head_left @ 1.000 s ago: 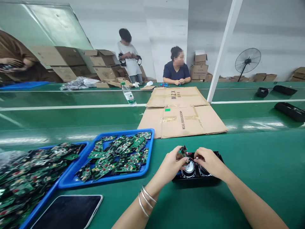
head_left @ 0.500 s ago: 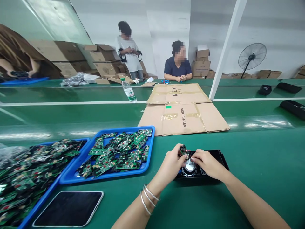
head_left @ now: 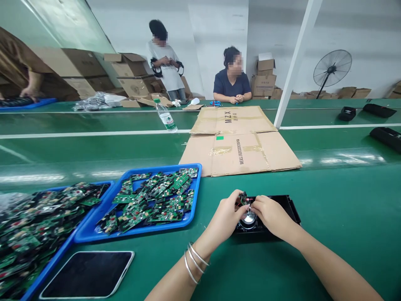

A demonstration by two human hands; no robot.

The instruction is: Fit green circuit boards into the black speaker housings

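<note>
In the head view my left hand [head_left: 224,215] pinches a small circuit board [head_left: 243,197] above a black speaker housing [head_left: 286,205]. The fingers of my right hand [head_left: 272,213] are closed at the board's near edge, against the left fingertips. What they grip is too small to make out, though a bit of red shows by the board. Just below the fingertips, a round silver-backed speaker [head_left: 248,221] sits in the left part of the housing. My right hand covers the middle of the housing.
Two blue trays, one nearer [head_left: 79,236] and one farther left [head_left: 46,267], hold piles of circuit boards. A phone [head_left: 87,274] lies in front. Flattened cardboard [head_left: 241,146] and a water bottle [head_left: 166,117] lie beyond. Co-workers are across the bench; black housings [head_left: 387,138] are at right.
Both hands stay over the speaker, and the fingertips have drawn slightly closer together at the circuit board. The whole view has shifted a little. At far left, a co-worker's arm has moved.
</note>
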